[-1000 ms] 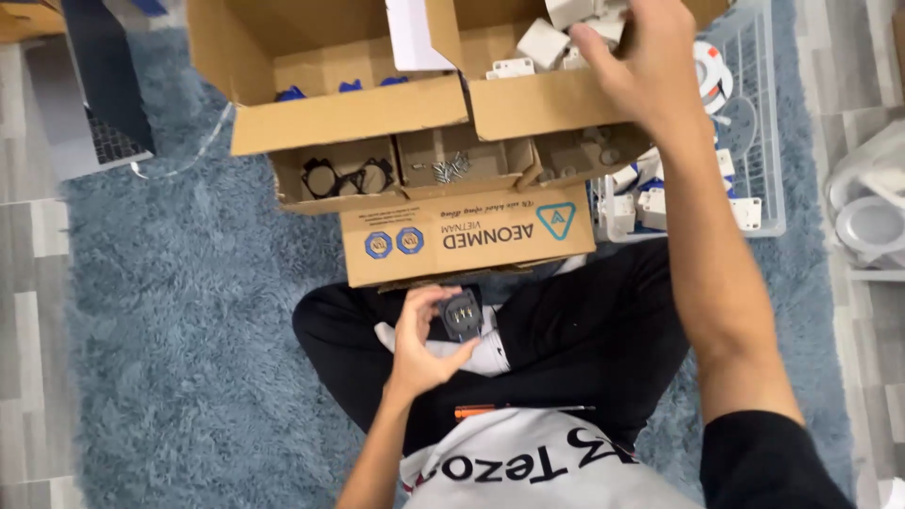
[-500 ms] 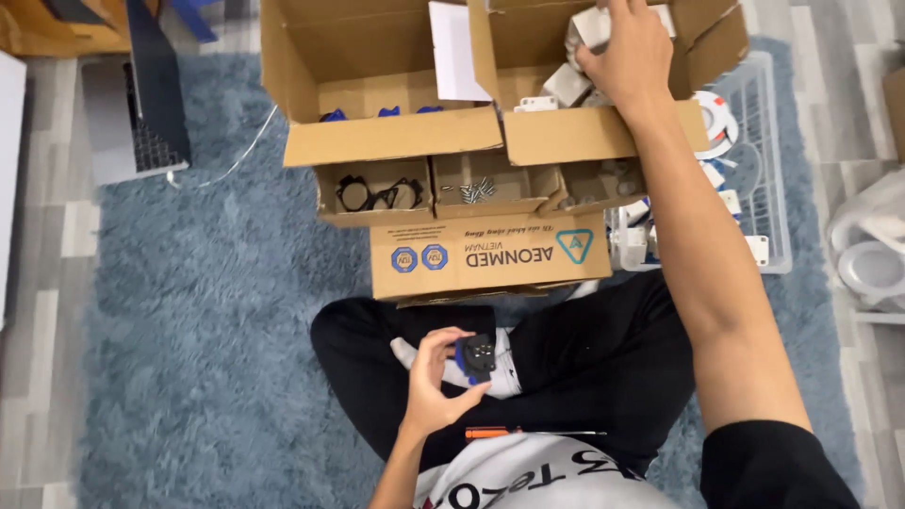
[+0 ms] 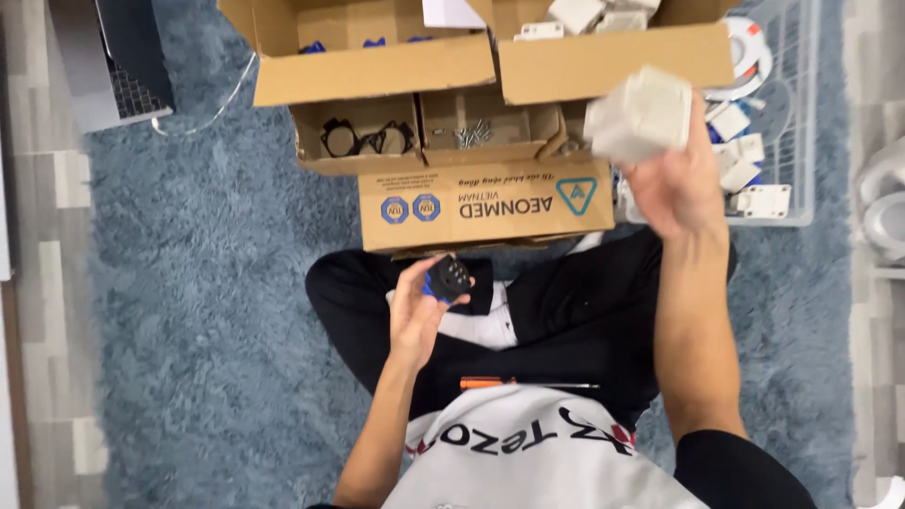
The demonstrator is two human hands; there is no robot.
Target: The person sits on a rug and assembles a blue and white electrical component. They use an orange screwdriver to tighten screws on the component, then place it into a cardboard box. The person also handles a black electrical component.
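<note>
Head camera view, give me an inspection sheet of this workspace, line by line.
Surface: blue shaggy rug; the person sits on it.
Job's things: small black round part in the left hand; blurred white blocky part in the right hand.
Clutter: open cardboard boxes with black rings, screws and white parts; clear bin; orange-handled screwdriver on the lap.
Hands: both closed on their parts.
Cables: white cable on the rug.
Surroundings: laptop, grey plank floor.
</note>
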